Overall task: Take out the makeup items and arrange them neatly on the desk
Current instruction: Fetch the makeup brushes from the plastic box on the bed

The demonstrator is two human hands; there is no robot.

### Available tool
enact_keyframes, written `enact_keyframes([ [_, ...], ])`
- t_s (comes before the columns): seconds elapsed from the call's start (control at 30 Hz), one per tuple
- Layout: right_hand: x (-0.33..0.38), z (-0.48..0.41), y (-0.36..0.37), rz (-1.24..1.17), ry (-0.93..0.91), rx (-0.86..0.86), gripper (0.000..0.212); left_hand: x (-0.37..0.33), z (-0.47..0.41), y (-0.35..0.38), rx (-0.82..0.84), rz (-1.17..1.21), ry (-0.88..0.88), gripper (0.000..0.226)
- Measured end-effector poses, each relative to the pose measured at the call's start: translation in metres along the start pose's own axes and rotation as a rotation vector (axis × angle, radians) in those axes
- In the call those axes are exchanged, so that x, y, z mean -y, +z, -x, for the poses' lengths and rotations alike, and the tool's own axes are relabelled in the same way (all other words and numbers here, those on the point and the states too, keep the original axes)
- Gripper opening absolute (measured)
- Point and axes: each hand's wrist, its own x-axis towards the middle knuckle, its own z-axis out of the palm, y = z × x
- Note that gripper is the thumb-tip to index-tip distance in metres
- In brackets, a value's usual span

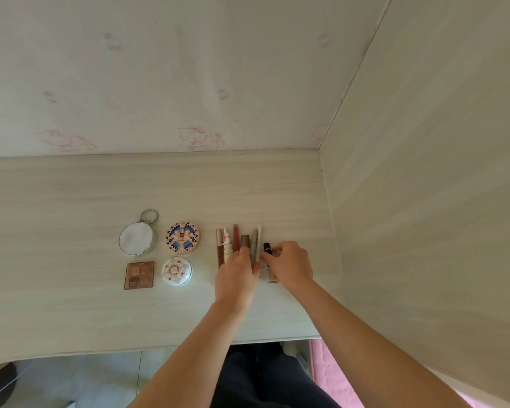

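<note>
Head view, looking down over a pale wood-grain desk (100, 304) that runs into a corner: a back wall (248, 69) of the same pale finish carries faint pink cartoon-cat prints (193, 136), and a side panel (424, 201) closes off the desk's right edge. Below the near edge show grey floor tiles (86, 378), dark trousers (262, 378) and a strip of pink quilted fabric (330, 378), all cut off by the bottom of the picture. Both forearms reach in from the near edge to the right half of the desk. The makeup lies in two groups about midway between near and far edges. Toward the left stand four cases in a square: a silver round case (136, 239) with a key ring, a blue-patterned round compact (182, 237) beside it, a brown square palette (138, 275) and a white flowered compact (176, 270) nearer. To the right lies a row of sticks (236, 237), side by side, pointing at the back wall. The left hand (237, 278) rests on their near ends and hides them; whether it grasps any I cannot tell. The right hand (290, 267) pinches a black lipstick (267, 247) at the row's right end, half covering a pale bottle (270, 275). Print on the palette is too blurred to read.
</note>
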Motion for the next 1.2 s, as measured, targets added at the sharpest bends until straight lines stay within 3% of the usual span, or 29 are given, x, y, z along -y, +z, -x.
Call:
enact_keyframes([
  [0.13, -0.002, -0.002, -0.007, -0.179, 0.006, 0.037, 0.030, 0.002, 0.003, 0.002, -0.019, -0.022, 0.035, 0.024],
  [0.23, -0.004, -0.006, -0.015, -0.299, 0.037, 0.099, 0.020, 0.004, 0.006, 0.002, -0.055, -0.125, 0.069, 0.032],
  [0.4, -0.012, -0.015, -0.025, -0.409, 0.063, 0.155, 0.021, 0.005, 0.007, 0.011, -0.201, -0.157, 0.413, 0.029],
  [0.5, -0.021, -0.024, -0.026, -0.379, -0.009, 0.111, 0.011, 0.004, 0.012, 0.018, -0.174, -0.161, 0.555, 0.030],
  [0.7, -0.025, -0.023, -0.034, -0.376, -0.148, 0.055, 0.032, 0.007, 0.017, 0.028, -0.146, -0.205, 0.543, 0.029],
  [1.2, -0.018, -0.041, -0.018, -0.040, -0.355, -0.005, 0.020, 0.001, 0.009, 0.032, -0.107, -0.229, 0.535, 0.029],
])
